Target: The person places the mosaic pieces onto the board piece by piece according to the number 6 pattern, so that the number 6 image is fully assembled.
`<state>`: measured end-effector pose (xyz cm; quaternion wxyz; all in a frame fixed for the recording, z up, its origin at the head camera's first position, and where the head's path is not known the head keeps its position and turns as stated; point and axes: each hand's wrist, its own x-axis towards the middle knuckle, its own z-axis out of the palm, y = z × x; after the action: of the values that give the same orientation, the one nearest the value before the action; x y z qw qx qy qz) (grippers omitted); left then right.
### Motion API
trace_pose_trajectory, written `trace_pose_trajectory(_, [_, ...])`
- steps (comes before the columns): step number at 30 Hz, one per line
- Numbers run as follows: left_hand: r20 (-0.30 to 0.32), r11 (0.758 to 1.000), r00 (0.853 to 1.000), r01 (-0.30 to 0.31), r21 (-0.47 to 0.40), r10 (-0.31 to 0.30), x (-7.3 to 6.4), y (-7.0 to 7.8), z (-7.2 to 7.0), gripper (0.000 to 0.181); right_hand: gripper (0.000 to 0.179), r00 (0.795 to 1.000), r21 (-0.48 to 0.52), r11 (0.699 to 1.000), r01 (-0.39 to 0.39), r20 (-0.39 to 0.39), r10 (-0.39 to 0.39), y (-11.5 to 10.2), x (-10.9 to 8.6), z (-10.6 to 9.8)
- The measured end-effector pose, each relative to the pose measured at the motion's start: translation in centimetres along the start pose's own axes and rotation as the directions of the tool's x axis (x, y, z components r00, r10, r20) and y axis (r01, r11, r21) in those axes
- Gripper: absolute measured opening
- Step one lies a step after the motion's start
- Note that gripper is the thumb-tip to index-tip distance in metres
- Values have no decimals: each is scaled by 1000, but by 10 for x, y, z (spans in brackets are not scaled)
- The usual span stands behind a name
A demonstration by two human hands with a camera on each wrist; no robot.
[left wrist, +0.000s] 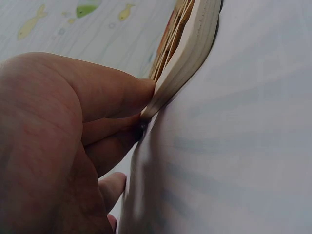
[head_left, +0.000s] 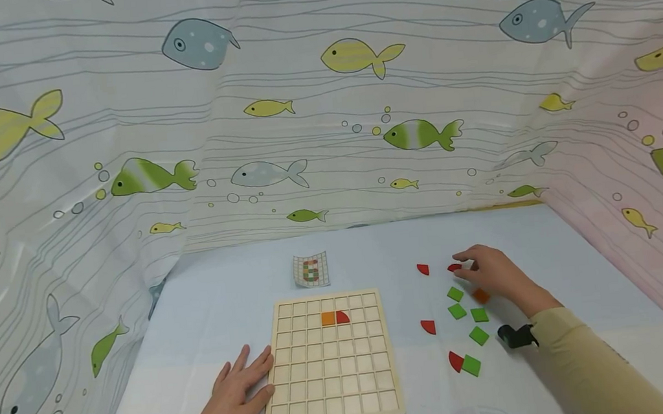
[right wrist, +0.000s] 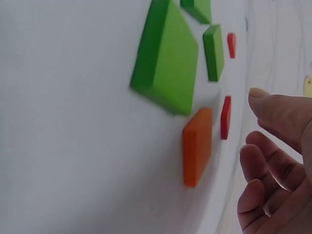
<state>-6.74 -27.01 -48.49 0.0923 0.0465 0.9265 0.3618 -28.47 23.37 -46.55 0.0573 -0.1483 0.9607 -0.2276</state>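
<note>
A wooden grid board (head_left: pixel 332 369) lies on the table, with an orange square tile (head_left: pixel 328 318) and a red quarter-circle tile (head_left: pixel 342 317) side by side in its upper cells. My left hand (head_left: pixel 238 393) rests against the board's left edge, fingers spread and fairly straight; the left wrist view has its thumb (left wrist: pixel 122 92) touching the rim. Over to the right, my right hand (head_left: pixel 497 275) hovers at a red quarter-circle tile (head_left: pixel 454 267), thumb and fingers apart. In the right wrist view that red tile (right wrist: pixel 225 118) lies on the table, beyond an orange square tile (right wrist: pixel 197 146).
Several green square tiles (head_left: pixel 479 315) lie right of the board. Other red quarter-circles (head_left: pixel 428 327) are scattered among them, one touching a green tile (head_left: pixel 471 365). A small pattern card (head_left: pixel 310 271) lies behind the board. Fish-print sheeting (head_left: pixel 357 166) encloses the table.
</note>
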Motion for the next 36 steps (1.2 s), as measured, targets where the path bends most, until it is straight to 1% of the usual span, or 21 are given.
trace_pose_trajectory(4, [-4,1000,1000,-2,6,2,0,0,0,60,42,998,-7,999,-52,33,52,4,2,-1])
trace_pose_trajectory(7, [-5,1000,1000,-5,5,5,0,-1,0,60,41,997,-5,999,-53,51,54,4,4,-1])
trace_pose_trajectory(12, [1,1000,1000,-3,-4,3,-1,0,0,60,37,997,6,999,-47,55,47,6,8,4])
trace_pose_trajectory(20, [-1,1000,1000,3,-6,-3,-1,2,-1,59,27,1000,-3,1000,-8,29,9,6,9,8])
trace_pose_trajectory(29, [-9,1000,1000,11,-4,-12,-1,2,1,58,26,998,-16,999,39,51,-39,3,6,6])
trace_pose_trajectory(33, [-9,1000,1000,7,-2,-7,-2,2,0,58,27,997,-13,998,63,53,-63,3,7,8])
trace_pose_trajectory(36, [-13,1000,1000,1,2,-1,-2,2,0,58,28,996,-5,997,80,52,-79,0,7,8])
